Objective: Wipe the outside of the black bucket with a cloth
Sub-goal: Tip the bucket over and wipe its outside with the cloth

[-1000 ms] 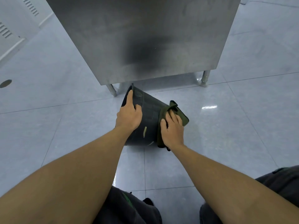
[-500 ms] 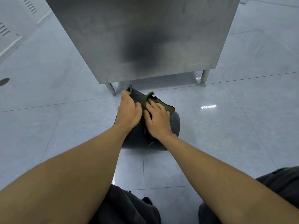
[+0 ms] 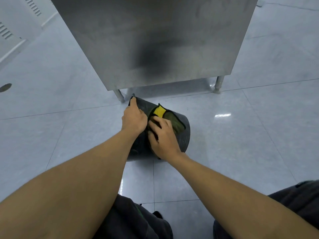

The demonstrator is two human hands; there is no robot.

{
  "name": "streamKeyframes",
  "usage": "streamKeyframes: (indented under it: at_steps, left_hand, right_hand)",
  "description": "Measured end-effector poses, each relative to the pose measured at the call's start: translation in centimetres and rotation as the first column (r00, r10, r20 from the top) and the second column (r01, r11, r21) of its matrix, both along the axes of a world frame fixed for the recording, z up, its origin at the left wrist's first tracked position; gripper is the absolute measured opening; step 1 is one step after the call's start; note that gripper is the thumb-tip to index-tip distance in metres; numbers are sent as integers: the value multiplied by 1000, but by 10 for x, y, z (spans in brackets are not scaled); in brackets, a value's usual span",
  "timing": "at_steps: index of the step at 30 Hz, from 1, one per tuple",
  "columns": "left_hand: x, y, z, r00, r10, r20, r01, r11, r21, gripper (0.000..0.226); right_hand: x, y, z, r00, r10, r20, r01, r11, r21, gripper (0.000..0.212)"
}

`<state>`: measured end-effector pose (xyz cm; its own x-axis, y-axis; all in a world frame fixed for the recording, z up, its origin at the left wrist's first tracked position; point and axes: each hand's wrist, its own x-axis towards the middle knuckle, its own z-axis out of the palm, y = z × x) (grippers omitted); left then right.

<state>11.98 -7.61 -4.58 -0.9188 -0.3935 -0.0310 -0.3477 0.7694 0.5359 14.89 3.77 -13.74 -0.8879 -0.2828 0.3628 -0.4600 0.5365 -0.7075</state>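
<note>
The black bucket (image 3: pixel 183 135) lies tipped on the grey tiled floor in front of me, its side facing up. My left hand (image 3: pixel 133 117) grips the bucket at its upper left edge, one finger stretched along the rim. My right hand (image 3: pixel 163 137) presses a dark green cloth (image 3: pixel 174 120) against the bucket's side; a yellow patch (image 3: pixel 159 112) of the cloth shows at its far end. The two hands touch each other. Much of the bucket is hidden under my hands.
A stainless steel cabinet (image 3: pixel 155 40) on short legs (image 3: pixel 218 84) stands right behind the bucket. A round floor drain (image 3: pixel 5 87) is at far left. My knees in dark trousers (image 3: pixel 138 221) fill the bottom edge.
My right hand slid the cloth from the bucket's right side up and left across its wall until it met my left hand; a yellow patch of the cloth has come into view.
</note>
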Motion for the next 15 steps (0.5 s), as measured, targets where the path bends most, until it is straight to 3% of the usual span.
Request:
streamKeyframes:
  at_steps: [6, 11, 15]
  left_hand:
    - [1, 5, -1, 998, -52, -35, 49, 997, -62, 57]
    - [0, 9, -3, 994, -99, -36, 97, 994, -51, 60]
    - [1, 10, -1, 990, -134, -34, 134, 991, -15, 60]
  right_hand:
    - [36, 20, -47, 969, 141, -201, -104, 977, 186, 24]
    - [17, 13, -34, 976, 54, -211, -33, 994, 100, 23]
    - [-11, 5, -8, 995, -94, -45, 92, 995, -39, 28]
